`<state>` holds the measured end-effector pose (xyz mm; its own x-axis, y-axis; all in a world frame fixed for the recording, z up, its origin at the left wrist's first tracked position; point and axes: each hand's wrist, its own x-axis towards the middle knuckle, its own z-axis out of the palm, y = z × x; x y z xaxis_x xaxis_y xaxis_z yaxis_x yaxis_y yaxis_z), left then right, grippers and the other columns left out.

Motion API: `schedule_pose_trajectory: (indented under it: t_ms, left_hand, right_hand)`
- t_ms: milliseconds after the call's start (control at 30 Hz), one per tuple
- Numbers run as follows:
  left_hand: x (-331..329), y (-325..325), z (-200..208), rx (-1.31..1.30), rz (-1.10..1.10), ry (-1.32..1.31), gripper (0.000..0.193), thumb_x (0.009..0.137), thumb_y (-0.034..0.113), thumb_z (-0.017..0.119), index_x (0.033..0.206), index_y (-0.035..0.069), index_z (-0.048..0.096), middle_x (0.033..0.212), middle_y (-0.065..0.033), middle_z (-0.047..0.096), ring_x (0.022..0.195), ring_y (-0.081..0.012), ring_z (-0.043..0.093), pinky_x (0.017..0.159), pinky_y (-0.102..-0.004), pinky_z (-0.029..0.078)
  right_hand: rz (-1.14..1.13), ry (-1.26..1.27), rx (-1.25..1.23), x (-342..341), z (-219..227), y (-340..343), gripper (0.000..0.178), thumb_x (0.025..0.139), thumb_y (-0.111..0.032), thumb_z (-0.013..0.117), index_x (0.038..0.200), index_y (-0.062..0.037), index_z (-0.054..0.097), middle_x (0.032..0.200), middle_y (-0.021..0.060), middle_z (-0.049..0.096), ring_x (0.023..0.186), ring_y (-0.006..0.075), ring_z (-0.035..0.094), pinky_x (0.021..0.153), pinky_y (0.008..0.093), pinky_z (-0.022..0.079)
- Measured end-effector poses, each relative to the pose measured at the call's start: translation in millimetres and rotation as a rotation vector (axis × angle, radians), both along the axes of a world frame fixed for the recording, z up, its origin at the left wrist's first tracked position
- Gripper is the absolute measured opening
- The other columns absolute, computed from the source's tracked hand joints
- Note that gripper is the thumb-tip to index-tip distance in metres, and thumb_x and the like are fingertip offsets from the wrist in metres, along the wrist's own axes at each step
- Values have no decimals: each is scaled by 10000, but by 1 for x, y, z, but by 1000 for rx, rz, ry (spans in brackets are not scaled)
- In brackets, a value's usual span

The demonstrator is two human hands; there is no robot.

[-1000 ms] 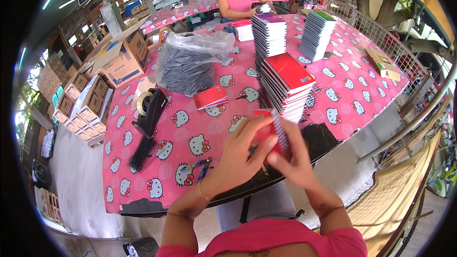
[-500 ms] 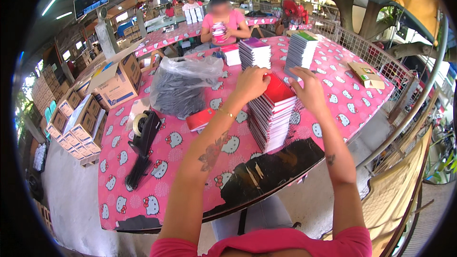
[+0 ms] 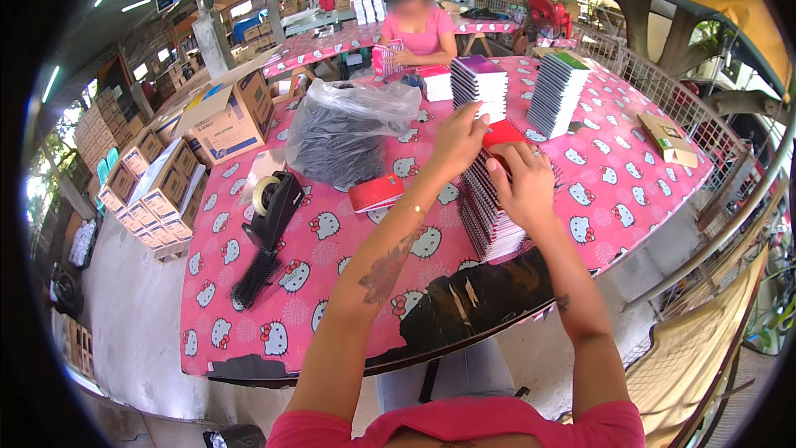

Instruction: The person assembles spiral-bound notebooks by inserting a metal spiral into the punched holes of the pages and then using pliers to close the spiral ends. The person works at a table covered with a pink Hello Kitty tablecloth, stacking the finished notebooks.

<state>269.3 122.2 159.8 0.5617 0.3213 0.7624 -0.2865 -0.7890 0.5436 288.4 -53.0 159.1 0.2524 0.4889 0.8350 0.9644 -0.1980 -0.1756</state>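
Observation:
A tall stack of spiral notebooks [image 3: 491, 220] stands near the front edge of the table, a red cover [image 3: 502, 133] on top. My left hand [image 3: 458, 143] is at the stack's far left corner. Its fingers are bent and pinched together, and whatever is between them is hidden. My right hand [image 3: 524, 187] reaches over the top from the right, fingers bent on the red cover and thumb at its near edge. Left of the stack a small red notebook [image 3: 376, 193] lies flat. Behind stand a purple-topped notebook stack [image 3: 479, 90] and a green-topped one [image 3: 560, 95].
A clear plastic bag of dark things [image 3: 344, 137] sits left of centre. Nearby are a black tape dispenser [image 3: 274, 207] and a black brush [image 3: 255, 280]. Flattened cardboard [image 3: 666, 139] lies at right. Cartons [image 3: 228, 116] stand beyond the left edge. Across the table a person [image 3: 419, 33] handles notebooks.
My right hand has moved from the stack's right side onto its top cover. My left hand stays at the far left corner, its fingers bunched tighter. The view has shifted slightly.

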Motion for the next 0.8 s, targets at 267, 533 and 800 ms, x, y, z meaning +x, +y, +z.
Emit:
schedule_pose_trajectory:
  t_ms: [267,533,800]
  left_hand:
    - [-17,-64,-43,-683,-57,-15,981,983,686,256,1497,-140,130,1586,-322,119,1505,-392,78,1221,-422,63]
    - [2,-78,-43,-758,-35,-64,953,999,651,249,1501,-143,92,1589,-334,46,1506,-401,21,1219,-427,42]
    - [-96,104,-144,149,412,268,609,894,529,615,1253,38,634,1291,-268,583,1269,-445,495,1057,-490,403]
  right_hand:
    - [627,1282,215,115,25,-23,766,982,-658,343,1501,-98,405,1526,150,413,1428,277,355,1192,413,218]
    - [839,1393,37,85,-8,-4,791,951,-628,484,1540,-124,327,1568,116,349,1424,251,359,1152,422,320]
    - [627,1067,620,92,-14,-83,714,1009,-572,369,1520,-75,318,1521,169,392,1435,291,319,1172,475,225]
